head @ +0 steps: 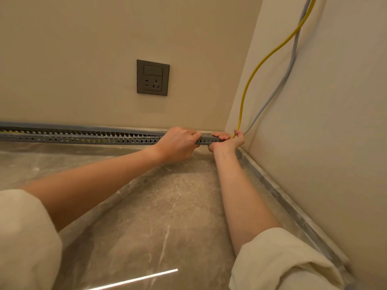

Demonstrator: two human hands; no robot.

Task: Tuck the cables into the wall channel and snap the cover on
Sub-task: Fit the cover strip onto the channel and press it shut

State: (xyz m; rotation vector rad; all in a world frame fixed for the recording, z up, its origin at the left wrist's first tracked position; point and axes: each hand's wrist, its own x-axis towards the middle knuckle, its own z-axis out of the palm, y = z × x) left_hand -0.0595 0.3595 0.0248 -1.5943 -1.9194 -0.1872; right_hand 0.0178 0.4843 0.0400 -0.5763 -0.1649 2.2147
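A grey slotted wall channel (pixel 83 138) runs along the foot of the back wall, from the left edge to the corner. Bits of yellow cable show through its slots. A grey cover strip (pixel 206 138) lies on the channel's right end. My left hand (pixel 178 143) grips over that end, fingers curled on its top. My right hand (pixel 229 140) presses on the channel's tip in the corner. A yellow cable (pixel 249 80) and a grey cable (pixel 278 88) hang down the right wall and meet my right hand.
A dark grey wall socket with a switch (pixel 152 77) sits on the back wall above the channel. A pale skirting strip (pixel 293 197) follows the right wall. The floor (pixel 157 206) is glossy marbled stone. My rolled cream sleeves fill the lower corners.
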